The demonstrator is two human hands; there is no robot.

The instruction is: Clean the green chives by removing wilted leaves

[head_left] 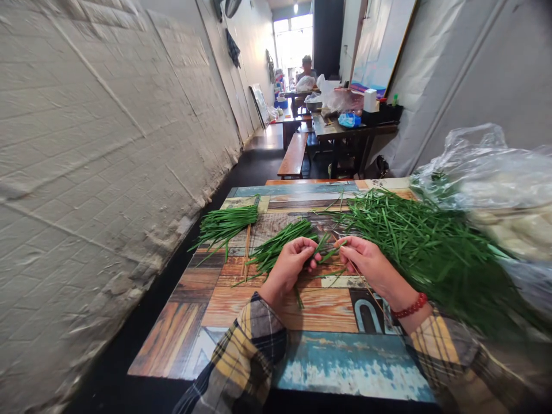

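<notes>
Plaid sleeves [250, 345], cropped below, left hand [291, 261] and right hand [366, 264] just apart, pinching green blades [321, 244], ends hidden by fingers [303, 244], leafy pile [401, 230] along right edge of tabletop [276, 307], blurred toward near corner

Both hands are bare, and the clothing begins at the wrists. Behind the left hand [295, 259], a long plaid sleeve [241, 351] in mustard yellow, grey and dark navy or black, crossed by thin pale lines, ends in a loose, wide cuff [271, 322]. Just behind the right hand [368, 264], a bracelet [409, 308] of small, round, deep red beads circles the wrist. Farther back from that hand comes the matching plaid sleeve [448, 351], its yellow and grey checks blurring away from the wrist.
</notes>
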